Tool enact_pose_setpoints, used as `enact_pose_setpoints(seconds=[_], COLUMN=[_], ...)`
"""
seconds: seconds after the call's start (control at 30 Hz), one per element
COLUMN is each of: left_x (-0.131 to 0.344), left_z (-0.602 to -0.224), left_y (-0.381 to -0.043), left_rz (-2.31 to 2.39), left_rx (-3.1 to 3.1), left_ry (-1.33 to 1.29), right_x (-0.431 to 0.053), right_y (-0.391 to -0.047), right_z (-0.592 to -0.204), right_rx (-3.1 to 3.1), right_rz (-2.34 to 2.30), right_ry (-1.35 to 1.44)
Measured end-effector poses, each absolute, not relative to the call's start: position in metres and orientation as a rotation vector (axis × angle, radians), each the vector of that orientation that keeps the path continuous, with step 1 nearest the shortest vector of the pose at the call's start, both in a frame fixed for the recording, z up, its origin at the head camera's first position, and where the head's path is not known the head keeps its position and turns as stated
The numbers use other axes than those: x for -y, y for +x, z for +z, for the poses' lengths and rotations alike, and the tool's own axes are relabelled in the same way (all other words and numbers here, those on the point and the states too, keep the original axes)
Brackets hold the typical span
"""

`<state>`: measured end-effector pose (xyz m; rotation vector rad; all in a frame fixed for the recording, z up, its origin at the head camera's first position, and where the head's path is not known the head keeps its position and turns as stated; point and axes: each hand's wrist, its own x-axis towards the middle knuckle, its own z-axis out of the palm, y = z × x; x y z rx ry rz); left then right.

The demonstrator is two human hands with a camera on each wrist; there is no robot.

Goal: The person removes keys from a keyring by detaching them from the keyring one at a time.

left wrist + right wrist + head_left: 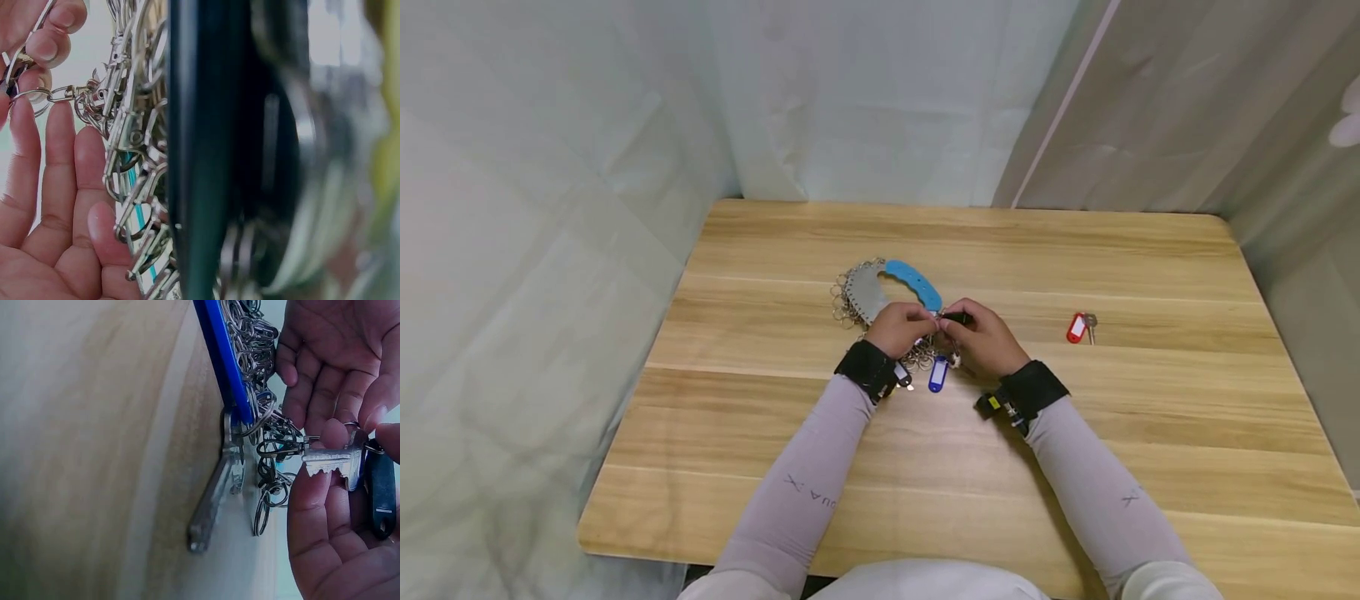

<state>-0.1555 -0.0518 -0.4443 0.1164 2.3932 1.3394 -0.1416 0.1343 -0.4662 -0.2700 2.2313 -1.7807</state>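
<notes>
A crescent-shaped grey metal key holder [865, 292] with a light blue handle [915, 282] lies on the table, its edge lined with metal clasps and rings. My left hand [900, 331] is at its near end, thumb and index finger pinching a split ring [353, 425]. Close beside it, my right hand [988, 337] holds a silver key [331, 462] with a black key tag [380, 494]; the key lies across its fingers, next to a clasp. The fingertips of both hands meet at the ring. Below them hangs a blue key tag [937, 375] with another key [209, 506].
A red key tag [1077, 327] with a key [1092, 327] lies on the wooden table [1150, 450] to the right. Another dark tag [903, 377] shows beside the left wrist. Curtains [880, 100] stand behind the table's far edge.
</notes>
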Motion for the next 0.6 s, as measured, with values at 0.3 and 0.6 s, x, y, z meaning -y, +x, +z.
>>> enact_pose_setpoints(seconds=[0.3, 0.6], left_x=[0.0513, 0.0515], left_z=[-0.4463, -0.4471], left_y=[-0.1556, -0.1555], left_rz=[1.37, 1.376], left_rx=[-2.372, -2.383], left_ry=[0.109, 0.113], right_x=[-0.1347, -0.1354], right_y=[-0.1414, -0.1421], right_z=[-0.4672, -0.4722], right_rx=[-2.243, -2.256], right_rz=[-1.766, -1.751], right_ry=[-0.283, -0.315])
